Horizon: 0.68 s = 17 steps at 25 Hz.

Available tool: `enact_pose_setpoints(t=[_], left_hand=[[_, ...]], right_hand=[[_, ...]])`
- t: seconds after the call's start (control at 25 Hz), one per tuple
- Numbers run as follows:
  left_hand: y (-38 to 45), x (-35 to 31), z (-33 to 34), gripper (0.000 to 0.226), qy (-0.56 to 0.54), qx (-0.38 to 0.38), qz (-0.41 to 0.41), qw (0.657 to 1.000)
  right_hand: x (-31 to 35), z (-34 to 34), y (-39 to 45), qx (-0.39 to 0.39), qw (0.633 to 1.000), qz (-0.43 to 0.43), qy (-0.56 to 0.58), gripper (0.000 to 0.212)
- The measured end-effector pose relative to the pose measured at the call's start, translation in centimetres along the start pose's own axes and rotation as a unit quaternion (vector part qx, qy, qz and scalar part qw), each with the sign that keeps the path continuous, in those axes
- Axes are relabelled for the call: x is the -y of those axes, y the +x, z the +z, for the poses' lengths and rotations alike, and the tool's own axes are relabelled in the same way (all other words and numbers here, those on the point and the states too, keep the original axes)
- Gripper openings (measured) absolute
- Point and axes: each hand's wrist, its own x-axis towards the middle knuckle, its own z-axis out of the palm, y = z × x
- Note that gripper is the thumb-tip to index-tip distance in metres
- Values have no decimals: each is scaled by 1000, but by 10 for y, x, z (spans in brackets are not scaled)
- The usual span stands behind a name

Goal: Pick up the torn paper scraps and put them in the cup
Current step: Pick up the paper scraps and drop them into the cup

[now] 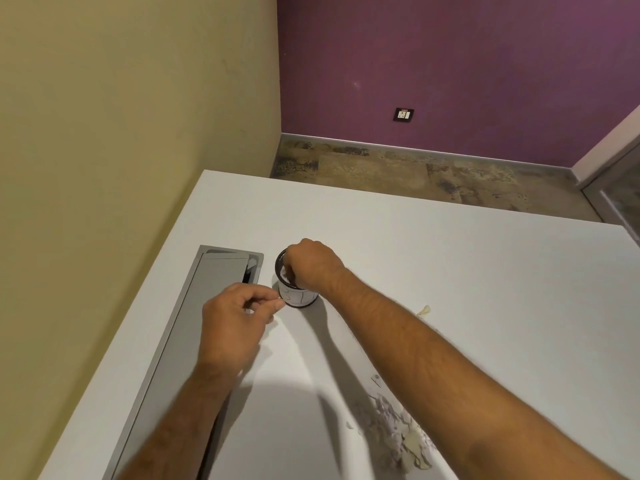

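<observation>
- Head view: the cup (298, 289) stands upright on the white desk (450, 271), just right of the grey cable tray (194, 323) set into the desk top.
- The right hand (311, 265) is bunched over the cup's mouth with its fingertips dipped inside — white paper shows at the rim beneath them, so I judge it is dropping scraps in; whether it has let go I cannot tell.
- The left hand (235, 320) sits just left of the cup, thumb and forefinger pinched together almost against the cup's wall; whether a small bit of paper is between them is too fine to make out.
- The main heap of torn scraps (394, 431) lies near the desk's front edge, under the right forearm and well apart from the cup — toward the person and to the right.
- One stray scrap (424, 310) lies right of the forearm.
- Judgement: the heap lies on the right arm's side, so that hand has the shorter way back to it.
</observation>
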Motion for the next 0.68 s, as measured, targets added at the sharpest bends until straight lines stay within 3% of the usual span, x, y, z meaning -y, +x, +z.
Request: enact_pose_setpoints(t=[0.44, 0.52, 0.68], left_hand=[[18, 10, -3, 23, 14, -35, -2, 999], [27, 7, -1, 24, 27, -30, 0, 999], [48, -2, 6, 16, 77, -28, 31, 996]], right_hand=[[10, -14, 14, 211, 974, -35, -80, 26], [10, -18, 12, 212, 974, -40, -77, 28], [2, -26, 0, 115, 993, -36, -16, 26]])
